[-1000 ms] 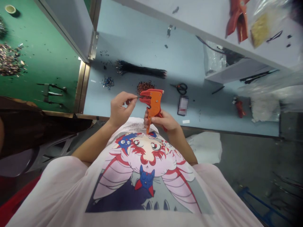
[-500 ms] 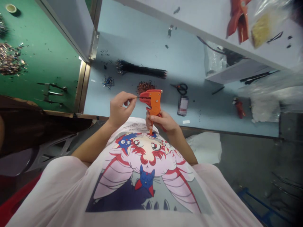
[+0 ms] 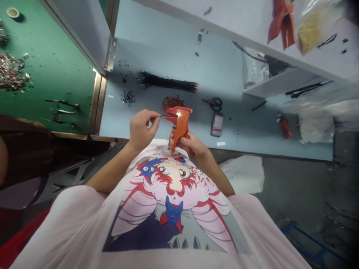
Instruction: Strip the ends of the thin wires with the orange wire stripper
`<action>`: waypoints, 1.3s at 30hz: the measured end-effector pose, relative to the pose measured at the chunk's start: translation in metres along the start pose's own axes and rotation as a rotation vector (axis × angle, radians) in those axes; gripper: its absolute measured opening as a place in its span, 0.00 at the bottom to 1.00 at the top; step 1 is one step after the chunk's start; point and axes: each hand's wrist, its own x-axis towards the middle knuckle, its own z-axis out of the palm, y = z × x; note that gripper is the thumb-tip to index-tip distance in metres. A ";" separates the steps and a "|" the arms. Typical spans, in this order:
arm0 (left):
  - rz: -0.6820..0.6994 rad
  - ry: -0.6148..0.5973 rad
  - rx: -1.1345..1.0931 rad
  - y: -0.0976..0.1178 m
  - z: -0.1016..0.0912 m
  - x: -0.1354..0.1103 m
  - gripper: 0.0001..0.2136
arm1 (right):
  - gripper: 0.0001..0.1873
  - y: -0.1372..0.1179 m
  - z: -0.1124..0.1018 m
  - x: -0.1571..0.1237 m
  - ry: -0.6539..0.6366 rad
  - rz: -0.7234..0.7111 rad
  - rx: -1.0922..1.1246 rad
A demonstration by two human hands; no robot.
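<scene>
My left hand pinches a thin black wire and holds its end in the jaws of an orange wire stripper. My right hand is wrapped round the stripper's handles, just above my chest. Both hands hover in front of the light blue bench. A bundle of black wires lies on the bench beyond the tool, with a small pile of reddish-brown bits closer to me.
Scissors and a small dark card lie to the right of the stripper. A red tool and white plastic bags sit farther right. A shelf above holds orange pliers. A green bench with metal parts is at left.
The stripper has tilted slightly and its handles have closed a little in my right hand. The wire stays in the jaws and my left hand has barely moved.
</scene>
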 end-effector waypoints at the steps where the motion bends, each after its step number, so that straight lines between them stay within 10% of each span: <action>1: -0.006 0.000 -0.004 -0.002 0.000 0.000 0.04 | 0.27 0.000 -0.006 -0.001 -0.017 -0.005 -0.007; 5: -0.008 0.025 -0.001 -0.007 -0.002 -0.003 0.05 | 0.29 0.010 -0.047 0.009 0.135 -0.060 -0.184; 9: 0.078 0.075 0.063 -0.008 -0.002 -0.005 0.03 | 0.22 0.042 -0.088 0.032 0.614 -0.020 -1.011; 13: 0.189 0.107 0.123 -0.007 -0.001 -0.007 0.02 | 0.22 0.085 -0.103 0.048 0.575 0.082 -1.604; 19: 0.234 0.117 0.187 -0.007 0.000 -0.011 0.02 | 0.25 0.110 -0.103 0.064 0.515 0.116 -1.610; 28: 0.299 0.068 0.245 -0.007 0.006 -0.012 0.02 | 0.14 0.013 -0.033 0.036 0.555 -0.642 -1.074; 39: 0.275 -0.029 0.250 -0.009 0.001 -0.017 0.03 | 0.04 -0.006 -0.004 0.032 0.433 -0.788 -1.287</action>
